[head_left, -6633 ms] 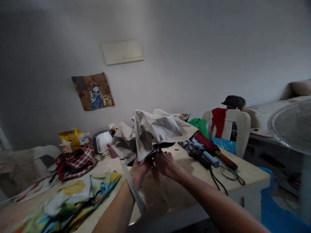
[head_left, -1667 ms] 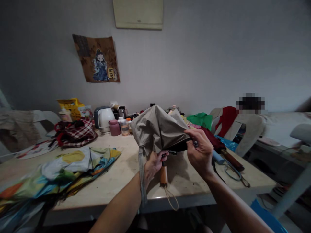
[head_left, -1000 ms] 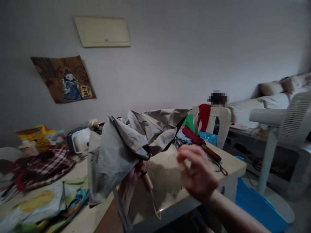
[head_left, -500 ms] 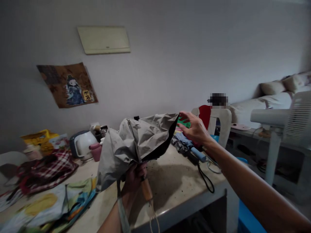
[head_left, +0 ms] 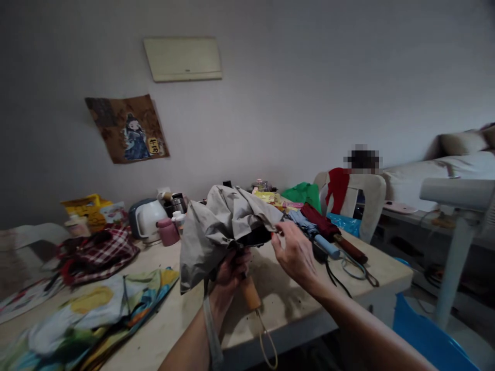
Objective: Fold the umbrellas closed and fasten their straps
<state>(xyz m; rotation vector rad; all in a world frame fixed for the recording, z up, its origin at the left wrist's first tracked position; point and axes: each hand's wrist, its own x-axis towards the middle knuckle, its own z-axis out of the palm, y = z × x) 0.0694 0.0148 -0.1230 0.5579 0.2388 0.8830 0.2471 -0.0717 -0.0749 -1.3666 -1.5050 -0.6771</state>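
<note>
My left hand (head_left: 231,270) is closed around the shaft of a grey-beige folding umbrella (head_left: 220,226), just above its wooden handle (head_left: 251,293) with a cord loop hanging down. The crumpled canopy bulges above that fist, its black lining showing underneath. My right hand (head_left: 296,252) pinches the canopy's right edge with thumb and fingers. Both hands hover over the beige table (head_left: 278,299).
Several folded umbrellas (head_left: 325,239) lie at the table's right end. A colourful umbrella canopy (head_left: 100,314) and a plaid one (head_left: 96,252) lie left. A kettle (head_left: 147,219), pink cup (head_left: 168,232) and bottles stand at the back. A seated person's chair (head_left: 353,198), a fan (head_left: 460,232) and a blue bin (head_left: 429,335) are right.
My right hand has drawn back from the far tip of the canopy to its near edge. The canopy has gathered in closer round the shaft.
</note>
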